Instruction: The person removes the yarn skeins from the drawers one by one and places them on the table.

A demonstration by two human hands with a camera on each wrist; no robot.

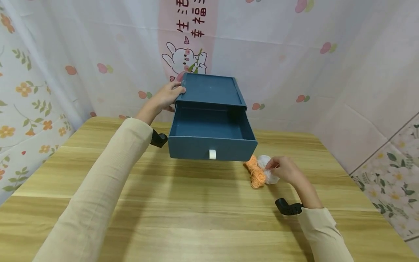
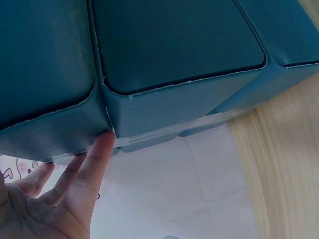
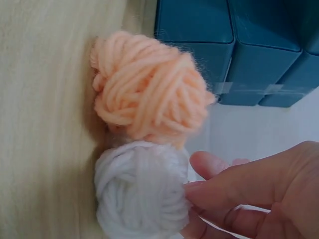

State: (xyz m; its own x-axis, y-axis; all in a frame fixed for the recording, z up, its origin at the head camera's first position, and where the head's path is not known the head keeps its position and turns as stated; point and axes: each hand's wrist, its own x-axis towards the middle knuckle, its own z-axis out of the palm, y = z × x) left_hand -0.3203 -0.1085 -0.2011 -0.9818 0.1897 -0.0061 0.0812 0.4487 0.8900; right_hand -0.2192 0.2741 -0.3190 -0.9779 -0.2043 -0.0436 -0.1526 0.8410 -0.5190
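A dark blue desktop drawer box (image 1: 209, 89) stands on the table with its front drawer (image 1: 186, 145) pulled out; the inside that shows is bare. My left hand (image 1: 167, 95) rests against the box's left side near the top, and its extended fingers (image 2: 87, 174) touch the edge in the left wrist view. At the box's right front lie a ball of white yarn (image 3: 142, 191) and a skein of orange yarn (image 3: 149, 89), side by side. My right hand (image 1: 284, 169) has its curled fingertips on the side of the white yarn, pinching it.
A white tab handle (image 1: 212, 154) sits on the drawer front. Black wrist cameras (image 1: 288, 207) are strapped below each hand. Behind the wooden table (image 1: 196, 225) hangs a printed cloth (image 1: 278, 72) with a rabbit picture, and flowered cloth is at both sides.
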